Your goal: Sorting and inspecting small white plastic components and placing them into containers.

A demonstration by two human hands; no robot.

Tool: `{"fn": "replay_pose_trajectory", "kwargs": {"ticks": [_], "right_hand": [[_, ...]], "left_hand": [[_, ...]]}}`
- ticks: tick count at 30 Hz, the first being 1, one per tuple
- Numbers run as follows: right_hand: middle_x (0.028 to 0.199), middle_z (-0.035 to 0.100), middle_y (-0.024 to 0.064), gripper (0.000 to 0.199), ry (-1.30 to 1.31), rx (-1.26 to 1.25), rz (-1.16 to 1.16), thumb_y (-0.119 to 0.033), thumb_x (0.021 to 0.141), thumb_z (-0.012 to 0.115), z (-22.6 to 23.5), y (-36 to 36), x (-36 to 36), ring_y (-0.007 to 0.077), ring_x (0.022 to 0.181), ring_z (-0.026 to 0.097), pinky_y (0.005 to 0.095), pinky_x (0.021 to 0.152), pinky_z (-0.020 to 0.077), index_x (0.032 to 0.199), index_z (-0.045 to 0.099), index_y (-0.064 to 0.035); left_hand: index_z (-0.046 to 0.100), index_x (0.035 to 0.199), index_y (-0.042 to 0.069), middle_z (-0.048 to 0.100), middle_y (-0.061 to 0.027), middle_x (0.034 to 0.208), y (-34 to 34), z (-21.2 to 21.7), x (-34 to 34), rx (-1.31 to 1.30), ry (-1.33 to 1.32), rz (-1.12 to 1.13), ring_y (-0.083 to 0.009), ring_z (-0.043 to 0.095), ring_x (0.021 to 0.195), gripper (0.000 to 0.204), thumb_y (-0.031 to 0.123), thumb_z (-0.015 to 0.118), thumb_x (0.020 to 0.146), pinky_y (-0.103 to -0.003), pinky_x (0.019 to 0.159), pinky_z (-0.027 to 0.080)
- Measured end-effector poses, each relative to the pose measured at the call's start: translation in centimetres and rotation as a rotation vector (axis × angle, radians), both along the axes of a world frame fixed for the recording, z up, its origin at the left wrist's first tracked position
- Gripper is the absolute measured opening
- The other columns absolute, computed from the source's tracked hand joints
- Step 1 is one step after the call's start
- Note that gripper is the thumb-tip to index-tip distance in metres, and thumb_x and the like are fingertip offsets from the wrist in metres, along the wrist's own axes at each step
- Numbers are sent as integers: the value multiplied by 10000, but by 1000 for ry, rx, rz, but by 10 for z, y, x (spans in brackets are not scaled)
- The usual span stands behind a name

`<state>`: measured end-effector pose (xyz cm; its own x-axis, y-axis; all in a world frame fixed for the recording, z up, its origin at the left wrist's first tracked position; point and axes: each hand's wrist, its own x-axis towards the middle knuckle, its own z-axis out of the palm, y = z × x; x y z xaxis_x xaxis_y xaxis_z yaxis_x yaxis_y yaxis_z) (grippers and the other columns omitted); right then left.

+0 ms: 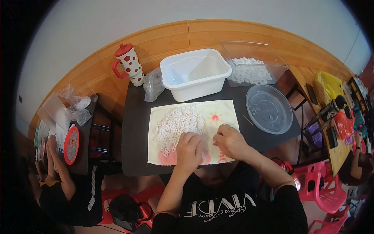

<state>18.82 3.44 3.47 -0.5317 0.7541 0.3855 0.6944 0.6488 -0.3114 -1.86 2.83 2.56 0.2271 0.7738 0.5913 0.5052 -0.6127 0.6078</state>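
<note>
A pile of small white ring-shaped pieces point(177, 126) is spread over the left part of a cream cloth point(222, 108) with pink and red prints. My left hand point(189, 152) rests at the pile's near right edge, its fingers curled together. Whatever those fingers hold is hidden, though something thin and see-through shows beside them. To its right, over the cloth, my right hand point(230, 142) is closed in a pinch. Anything between its fingertips is too small to make out. A gap separates the two hands.
Behind the cloth stand a white tub point(196, 91), a clear bin of white pieces point(253, 74) and a polka-dot tumbler point(133, 68) beside a crumpled plastic bag point(153, 85). A round clear tray point(269, 111) sits right. Another person's hand point(51, 144) is near a red tray point(71, 146).
</note>
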Motion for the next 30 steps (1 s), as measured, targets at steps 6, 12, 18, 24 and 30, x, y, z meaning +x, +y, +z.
{"fn": "replay_pose_trajectory", "kwargs": {"ticks": [6, 12, 18, 24, 30], "right_hand": [[882, 554, 128, 67, 125, -29, 29, -73, 780, 662, -8, 11, 3, 341, 823, 587, 425, 714, 488, 816, 609, -54], [849, 540, 127, 81, 23, 5, -51, -102, 777, 687, -10, 48, -5, 332, 825, 578, 432, 702, 475, 797, 625, -54], [821, 547, 119, 127, 102, 4, -37, -96, 759, 716, -13, 46, -11, 342, 806, 577, 438, 695, 475, 778, 606, -36], [761, 601, 119, 91, 458, -316, -17, -12, 780, 700, 3, 30, 16, 299, 688, 609, 357, 600, 477, 805, 613, -4], [803, 598, 120, 90, 356, -174, 26, 19, 781, 666, -4, 14, 36, 302, 740, 616, 367, 634, 490, 863, 664, -19]], "left_hand": [[681, 934, -1, 624, -148, 916, -9, -7, 5, 4, 10, 25, -339, 596, 864, 161, -12, 669, 773, -414, 743, 495], [694, 933, 1, 627, -133, 897, -11, -3, 2, 0, 43, 74, -318, 606, 845, 159, 7, 708, 774, -395, 720, 493], [672, 922, 10, 598, -149, 880, -12, -3, 9, -51, 51, 36, -347, 564, 850, 137, 16, 680, 786, -428, 739, 469], [674, 911, 34, 572, -137, 905, -18, -2, 33, -56, 117, -45, -341, 547, 887, 122, 56, 689, 792, -426, 743, 470], [654, 932, 27, 574, -143, 904, -11, -8, 49, -49, 252, -17, -345, 552, 889, 165, 79, 705, 784, -415, 715, 478]]}}
